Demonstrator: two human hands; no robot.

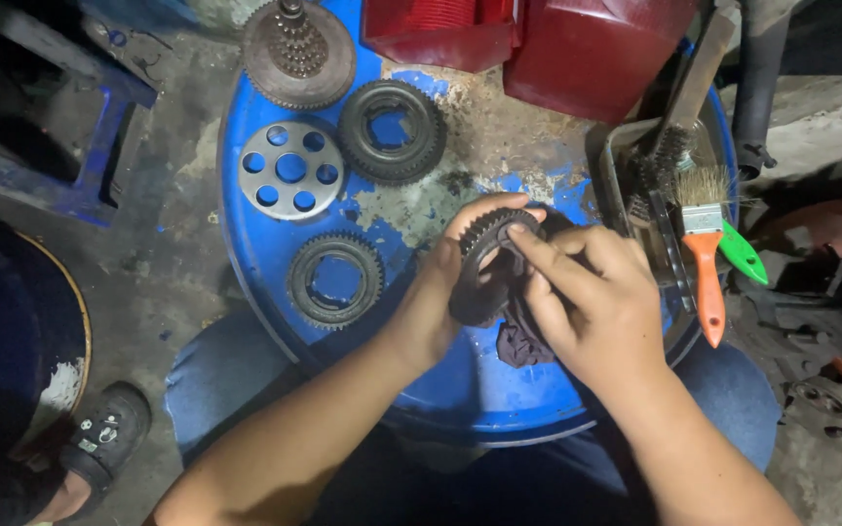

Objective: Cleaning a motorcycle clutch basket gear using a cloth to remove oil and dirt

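Left-hand fingers [484,209] curl around a dark toothed gear [484,268] above the blue drum top [460,390]; the right hand [592,302] rubs it with a rag [518,341]. Greasy teeth could slip, dropping it onto the gears below.

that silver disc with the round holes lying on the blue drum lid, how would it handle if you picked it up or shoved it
The perforated disc looks like solid metal, so probably stiff and fairly heavy for its size. It lies flat on the drum lid, so a push would likely slide it, not roll it. The holes should give fingers purchase, though the grimy gears nearby hint at an oily, slippery film.
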